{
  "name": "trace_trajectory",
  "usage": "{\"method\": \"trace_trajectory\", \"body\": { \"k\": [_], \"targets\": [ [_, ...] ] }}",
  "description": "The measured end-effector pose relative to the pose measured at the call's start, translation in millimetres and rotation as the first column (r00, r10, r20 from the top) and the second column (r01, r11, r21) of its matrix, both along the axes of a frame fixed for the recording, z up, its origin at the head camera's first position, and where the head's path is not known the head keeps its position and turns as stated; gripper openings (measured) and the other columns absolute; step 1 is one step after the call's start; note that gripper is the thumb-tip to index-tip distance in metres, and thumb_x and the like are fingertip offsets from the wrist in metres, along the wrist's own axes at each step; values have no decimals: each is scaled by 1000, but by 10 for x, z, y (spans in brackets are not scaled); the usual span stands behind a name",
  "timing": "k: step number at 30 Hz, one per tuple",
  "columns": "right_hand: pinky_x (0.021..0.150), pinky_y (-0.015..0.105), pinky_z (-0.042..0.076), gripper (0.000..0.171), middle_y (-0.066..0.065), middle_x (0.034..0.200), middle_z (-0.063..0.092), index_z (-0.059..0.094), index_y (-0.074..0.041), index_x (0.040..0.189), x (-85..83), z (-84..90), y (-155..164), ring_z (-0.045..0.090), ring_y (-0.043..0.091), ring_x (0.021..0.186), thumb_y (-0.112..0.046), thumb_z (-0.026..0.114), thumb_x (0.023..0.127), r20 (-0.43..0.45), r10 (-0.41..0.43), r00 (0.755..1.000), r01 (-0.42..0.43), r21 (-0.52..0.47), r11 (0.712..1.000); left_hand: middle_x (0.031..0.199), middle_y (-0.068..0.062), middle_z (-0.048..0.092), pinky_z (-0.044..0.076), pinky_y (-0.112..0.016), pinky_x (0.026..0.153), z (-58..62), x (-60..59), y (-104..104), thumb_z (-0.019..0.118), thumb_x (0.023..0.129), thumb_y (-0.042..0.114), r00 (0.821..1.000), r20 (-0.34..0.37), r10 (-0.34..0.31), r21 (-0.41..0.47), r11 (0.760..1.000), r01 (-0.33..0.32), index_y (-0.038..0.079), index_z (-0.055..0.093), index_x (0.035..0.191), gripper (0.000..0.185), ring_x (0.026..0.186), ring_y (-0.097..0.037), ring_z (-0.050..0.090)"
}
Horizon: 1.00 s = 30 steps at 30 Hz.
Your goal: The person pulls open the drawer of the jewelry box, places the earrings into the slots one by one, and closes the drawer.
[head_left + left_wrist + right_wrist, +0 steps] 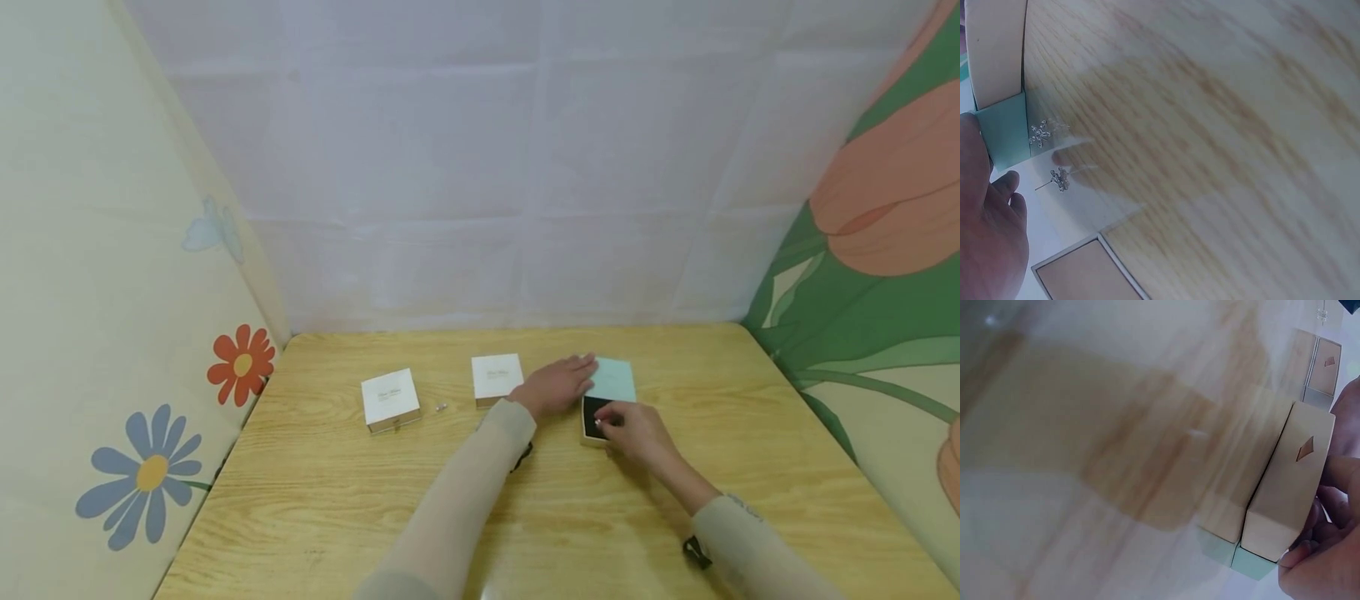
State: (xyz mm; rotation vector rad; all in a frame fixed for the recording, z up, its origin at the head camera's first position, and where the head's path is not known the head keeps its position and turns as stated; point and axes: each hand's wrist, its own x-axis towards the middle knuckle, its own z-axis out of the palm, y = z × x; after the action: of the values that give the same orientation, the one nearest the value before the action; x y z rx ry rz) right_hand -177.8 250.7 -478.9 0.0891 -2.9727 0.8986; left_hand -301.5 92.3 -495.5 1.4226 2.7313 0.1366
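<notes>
An open jewellery box with a cream base, black lining and teal lid lies on the table. My left hand rests on the lid's left side with its fingers stretched out. Over the black lining, the thumb and fingers of my right hand pinch a small shiny piece. In the right wrist view the box's cream wall hides that piece. Two silver flower-like earrings, one nearer the teal lid and one with a visible post, lie by my left hand; the head view does not show them.
A closed white box stands just left of my left hand. Another white box is farther left, with small silvery earrings beside it. The wooden table is glossy and reflects things; a white cloth hangs behind it.
</notes>
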Motion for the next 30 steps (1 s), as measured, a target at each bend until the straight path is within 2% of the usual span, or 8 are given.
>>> {"method": "trace_trajectory", "body": {
  "k": [6, 11, 23, 30],
  "targets": [
    [79, 47, 59, 12, 13, 98, 76, 78, -4, 99, 13, -3, 3, 69, 28, 90, -5, 74, 88, -8, 22, 1000, -22, 23, 1000, 169, 0, 19, 19, -32, 127, 0, 6, -9, 22, 114, 36, 1000, 2, -5, -6, 1000, 5, 15, 21, 163, 54, 155, -19, 21],
    [90, 55, 56, 13, 17, 103, 75, 79, -2, 100, 14, -8, 6, 68, 38, 102, -5, 73, 89, -19, 43, 999, -42, 42, 998, 169, -1, 18, 19, -32, 127, 19, 17, -22, 22, 114, 35, 1000, -2, -1, -17, 1000, 1, 15, 21, 163, 53, 155, -19, 21],
    [91, 57, 54, 10, 16, 102, 74, 80, -6, 96, -8, 35, 19, 67, 39, 102, -9, 74, 89, 0, 54, 999, -54, 75, 996, 169, 0, 18, 17, -30, 127, 53, 30, -15, 22, 113, 36, 1000, 18, 5, -13, 1000, -5, 15, 21, 163, 54, 155, -18, 20],
    [88, 56, 55, 7, 14, 98, 75, 80, -7, 93, -9, 29, 39, 69, 38, 98, -10, 75, 89, -33, 73, 997, -70, 86, 994, 170, 1, 17, 16, -30, 127, 49, 28, 5, 22, 114, 34, 1000, 8, 10, -26, 1000, -10, 16, 20, 163, 53, 155, -18, 20]
  ]
}}
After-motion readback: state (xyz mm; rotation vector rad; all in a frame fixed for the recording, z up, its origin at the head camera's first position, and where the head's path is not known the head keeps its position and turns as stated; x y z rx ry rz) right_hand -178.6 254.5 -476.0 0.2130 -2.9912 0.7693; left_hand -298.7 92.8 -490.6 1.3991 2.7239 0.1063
